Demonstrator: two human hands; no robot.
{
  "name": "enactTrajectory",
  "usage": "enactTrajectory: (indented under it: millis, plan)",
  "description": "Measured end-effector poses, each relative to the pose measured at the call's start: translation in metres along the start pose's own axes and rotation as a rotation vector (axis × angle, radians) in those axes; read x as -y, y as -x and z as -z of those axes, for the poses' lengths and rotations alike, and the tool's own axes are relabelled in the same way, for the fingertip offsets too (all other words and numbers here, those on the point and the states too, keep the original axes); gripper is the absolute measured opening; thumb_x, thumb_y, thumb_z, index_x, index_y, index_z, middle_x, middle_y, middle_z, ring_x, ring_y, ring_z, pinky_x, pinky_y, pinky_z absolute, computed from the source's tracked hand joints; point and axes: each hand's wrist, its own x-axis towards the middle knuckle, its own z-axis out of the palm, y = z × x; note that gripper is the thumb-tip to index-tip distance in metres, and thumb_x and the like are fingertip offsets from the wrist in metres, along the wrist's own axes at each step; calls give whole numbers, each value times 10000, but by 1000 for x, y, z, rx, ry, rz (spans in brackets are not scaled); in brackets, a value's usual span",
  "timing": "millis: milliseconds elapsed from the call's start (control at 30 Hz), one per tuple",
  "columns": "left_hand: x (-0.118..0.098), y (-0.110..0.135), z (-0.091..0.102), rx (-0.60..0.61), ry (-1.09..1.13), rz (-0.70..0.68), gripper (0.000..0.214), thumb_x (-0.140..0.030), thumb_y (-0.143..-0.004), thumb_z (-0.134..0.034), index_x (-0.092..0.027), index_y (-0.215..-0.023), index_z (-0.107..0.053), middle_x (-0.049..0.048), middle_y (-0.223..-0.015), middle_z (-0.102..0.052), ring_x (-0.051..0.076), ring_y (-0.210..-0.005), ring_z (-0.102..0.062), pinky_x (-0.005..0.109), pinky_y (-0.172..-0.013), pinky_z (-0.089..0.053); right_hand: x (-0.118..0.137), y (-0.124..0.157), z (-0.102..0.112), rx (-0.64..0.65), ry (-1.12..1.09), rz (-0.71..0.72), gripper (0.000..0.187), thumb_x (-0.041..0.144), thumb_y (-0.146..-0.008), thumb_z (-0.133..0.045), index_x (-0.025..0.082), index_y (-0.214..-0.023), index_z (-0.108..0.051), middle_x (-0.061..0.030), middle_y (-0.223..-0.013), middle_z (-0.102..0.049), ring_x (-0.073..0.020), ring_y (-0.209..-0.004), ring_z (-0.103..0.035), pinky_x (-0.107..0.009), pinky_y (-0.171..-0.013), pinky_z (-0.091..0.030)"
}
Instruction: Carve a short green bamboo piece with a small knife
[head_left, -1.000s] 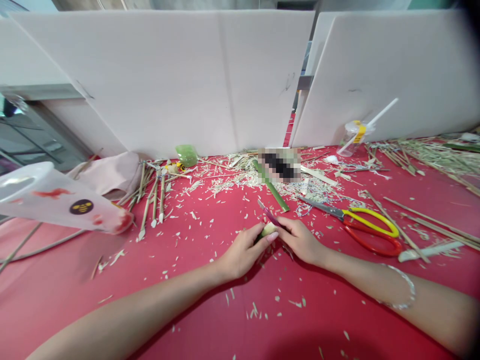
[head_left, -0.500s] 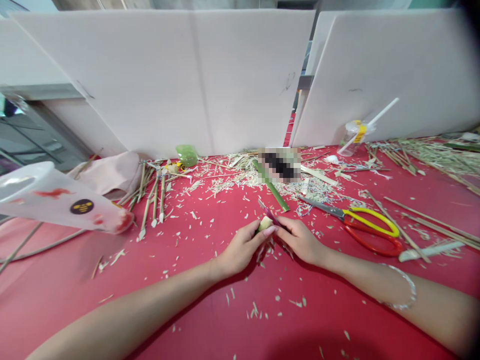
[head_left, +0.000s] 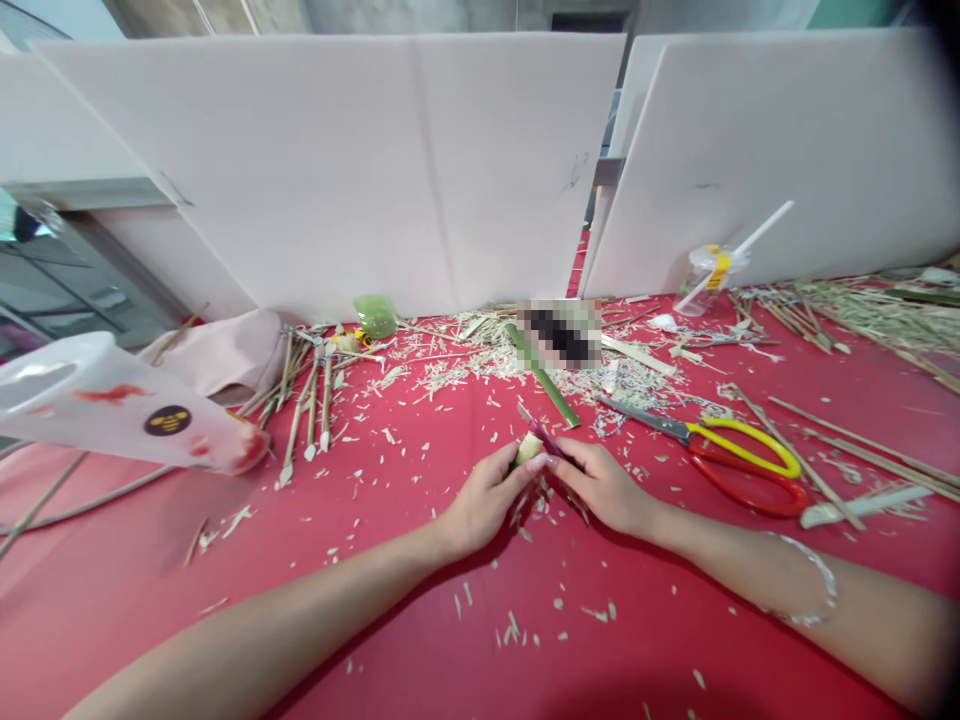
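Observation:
My left hand is closed around a short pale-green piece of plant stalk, perhaps bamboo, whose lower part is hidden by the fingers. My right hand grips a small knife with a dark red handle; its narrow blade points up and away from me, beside the piece. The thumbs meet at the piece. Pale shavings lie on the red table below and around both hands. Beyond them rests a green strip among a heap of shavings.
Scissors with yellow and red handles lie right of my hands, near thin sticks. At left are a tilted plastic cup, carved sticks and a pink pouch. White panels stand behind; a clear cup with straw stands back right.
The whole view has shifted slightly, with things sitting a little lower in the picture. Both hands keep their grips, and the knife stays beside the piece with little visible movement.

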Motion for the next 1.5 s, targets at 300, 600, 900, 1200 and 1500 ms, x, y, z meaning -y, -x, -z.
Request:
enactTrajectory:
  millis: [300, 600, 900, 1200, 1500]
  plan:
    - [-6, 2, -2, -10, 32, -11, 390, -550, -855, -605, -163, -883, -570, 1, -779, -492, 133, -720, -427, 255, -707, -396, 1, -1, 0, -5, 3, -11, 338, 389, -959, -464, 148, -1049, -684, -55, -842, -691, -220, -830, -637, -300, -734, -475]
    - [-3, 1, 0, 10, 0, -17, 369, -536, -884, -570, -168, -885, -544, -1, -795, -485, 133, -740, -431, 256, -731, -401, 0, -2, 0, -13, -14, -3, 306, 363, -954, -476, 152, -1029, -685, -55, -850, -695, -212, -817, -633, -298, -755, -477]
    - [-7, 4, 1, 30, -109, -41, 374, -544, -909, -523, -173, -869, -545, 12, -786, -534, 150, -750, -487, 261, -712, -415, -2, -2, -1, -57, -36, -34, 357, 465, -949, -481, 167, -868, -660, -47, -792, -672, -216, -798, -618, -312, -764, -493]
    - [-9, 4, 1, -11, -133, -33, 398, -566, -900, -521, -175, -828, -535, 5, -776, -532, 147, -737, -452, 262, -705, -386, -2, 1, -3, -168, -115, -141, 408, 548, -925, -486, 184, -746, -526, 35, -571, -473, -127, -517, -452, -243, -486, -351]
    - [-9, 7, 2, 8, -145, -15, 390, -547, -916, -499, -184, -776, -477, -19, -733, -454, 134, -696, -395, 256, -662, -345, 0, 3, -2, -186, -109, -119, 434, 558, -930, -475, 183, -714, -506, 31, -595, -455, -123, -553, -440, -247, -514, -342]
